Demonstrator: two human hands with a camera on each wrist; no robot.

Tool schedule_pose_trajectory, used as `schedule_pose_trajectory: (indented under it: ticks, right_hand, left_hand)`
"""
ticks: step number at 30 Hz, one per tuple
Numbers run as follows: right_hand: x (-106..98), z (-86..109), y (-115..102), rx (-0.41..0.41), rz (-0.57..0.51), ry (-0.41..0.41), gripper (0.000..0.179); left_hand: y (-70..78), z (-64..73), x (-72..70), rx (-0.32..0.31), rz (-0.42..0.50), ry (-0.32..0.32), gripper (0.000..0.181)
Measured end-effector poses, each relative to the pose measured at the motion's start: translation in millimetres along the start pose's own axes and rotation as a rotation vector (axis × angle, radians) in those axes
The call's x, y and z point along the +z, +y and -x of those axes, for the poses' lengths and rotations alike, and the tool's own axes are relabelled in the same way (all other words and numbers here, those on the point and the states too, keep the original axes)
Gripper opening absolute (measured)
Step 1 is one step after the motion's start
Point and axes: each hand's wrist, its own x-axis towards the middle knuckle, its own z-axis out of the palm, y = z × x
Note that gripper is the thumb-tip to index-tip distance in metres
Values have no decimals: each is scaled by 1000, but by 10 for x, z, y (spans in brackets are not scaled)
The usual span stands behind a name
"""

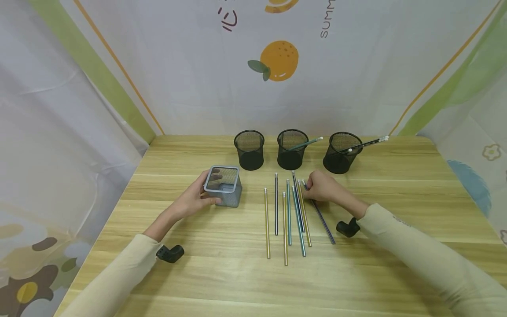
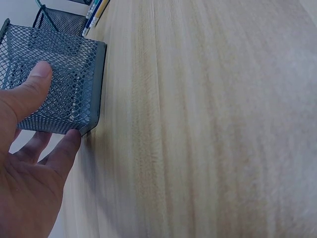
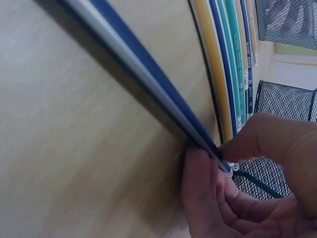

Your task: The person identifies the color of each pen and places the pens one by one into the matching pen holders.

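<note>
In the head view my left hand grips a grey square mesh pencil holder, which stands on the table at left of centre. The left wrist view has the thumb across one mesh wall of the holder and the fingers along another side. My right hand pinches a dark blue pencil near its eraser end, between thumb and fingers. The pencil slants away from the other pencils. Beside it lies a loose row of several gold, teal and dark blue pencils, among them a gold pencil and a teal pencil.
Three round black mesh cups line the back: a left cup, a middle cup with a green pencil leaning in it, and a right cup with several dark pencils. A patterned curtain hangs behind the wooden table.
</note>
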Motion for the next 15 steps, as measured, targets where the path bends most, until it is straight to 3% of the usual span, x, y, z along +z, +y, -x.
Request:
schedule_pose_trajectory:
  ticks: [7, 15]
  right_hand:
    - [-15, 2, 38, 5, -60, -36, 43]
    - [-36, 19, 84, 16, -109, -37, 29]
  left_hand:
    - [0, -5, 0, -5, 5, -3, 85]
    - [-7, -7, -6, -3, 3, -2, 85]
